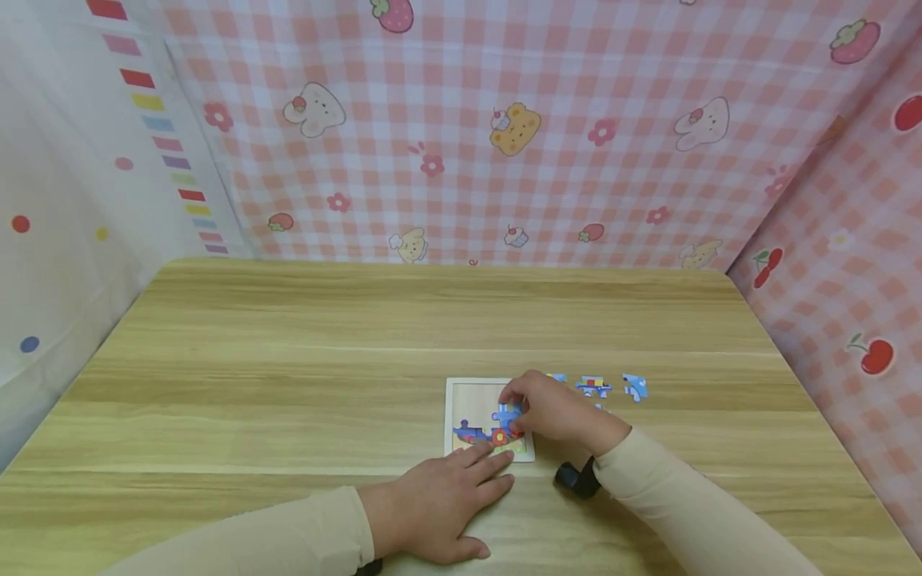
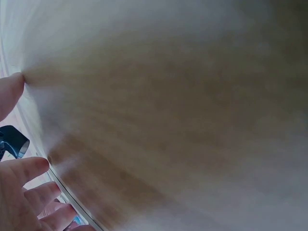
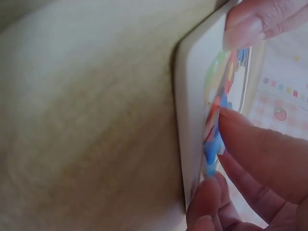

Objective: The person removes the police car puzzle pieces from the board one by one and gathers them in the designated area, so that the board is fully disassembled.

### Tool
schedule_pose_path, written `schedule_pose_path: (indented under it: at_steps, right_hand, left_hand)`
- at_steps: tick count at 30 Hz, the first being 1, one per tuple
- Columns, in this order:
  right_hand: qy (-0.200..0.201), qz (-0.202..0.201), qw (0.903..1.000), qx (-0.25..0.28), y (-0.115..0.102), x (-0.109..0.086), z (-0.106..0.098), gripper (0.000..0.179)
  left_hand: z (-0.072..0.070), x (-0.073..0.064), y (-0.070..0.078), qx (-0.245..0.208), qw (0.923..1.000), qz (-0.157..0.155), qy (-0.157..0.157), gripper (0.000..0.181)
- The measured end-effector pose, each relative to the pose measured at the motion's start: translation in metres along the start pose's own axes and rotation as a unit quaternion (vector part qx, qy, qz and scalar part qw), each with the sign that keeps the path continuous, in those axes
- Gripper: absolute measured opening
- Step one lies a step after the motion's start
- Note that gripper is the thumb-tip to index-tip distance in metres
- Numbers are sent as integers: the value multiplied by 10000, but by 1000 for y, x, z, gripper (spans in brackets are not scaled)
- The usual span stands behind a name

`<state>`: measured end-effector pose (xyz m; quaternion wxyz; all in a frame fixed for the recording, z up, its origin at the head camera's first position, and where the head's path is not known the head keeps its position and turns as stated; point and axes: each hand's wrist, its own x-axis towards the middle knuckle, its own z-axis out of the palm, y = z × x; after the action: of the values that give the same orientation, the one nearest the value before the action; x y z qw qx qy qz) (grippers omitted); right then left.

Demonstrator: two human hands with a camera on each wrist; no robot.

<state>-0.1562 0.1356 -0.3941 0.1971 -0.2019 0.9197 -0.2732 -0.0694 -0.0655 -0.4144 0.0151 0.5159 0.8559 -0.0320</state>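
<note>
So, right at the tray's right side, the right hand (image 1: pixel 551 406) is in close, thumb and fingertips curled round a blue puzzle piece (image 1: pixel 508 413) within the pale square tray (image 1: pixel 449 412)! Down at the near rim, the left hand (image 1: pixel 450 504) lies with fingers spread and fairly straight, fingertips on the edge, gripping nothing. Other joined pieces (image 1: pixel 470 434) fill the tray's lower part, while loose pieces (image 1: pixel 635 387) sit beyond the right hand on the wooden table (image 1: pixel 288 360).
</note>
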Motion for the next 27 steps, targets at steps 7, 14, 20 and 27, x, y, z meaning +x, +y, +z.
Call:
schedule_pose_path:
  at_steps: [7, 14, 20, 27]
  right_hand:
    - [72, 42, 10000, 55, -1, 2, 1, 18]
    - [86, -189, 9992, 337, 1, 0, 0, 16]
    - [26, -386, 9979, 523, 4, -2, -1, 14]
    - [-83, -555, 9966, 607, 7, -1, -2, 13]
  left_hand:
    - [-2, 0, 1, 39, 10000, -52, -64, 71]
    - [-3, 1, 1, 48, 9998, -68, -191, 72]
    - [-1, 1, 1, 78, 9999, -4, -98, 71]
    - [0, 1, 0, 92, 10000, 15, -32, 71]
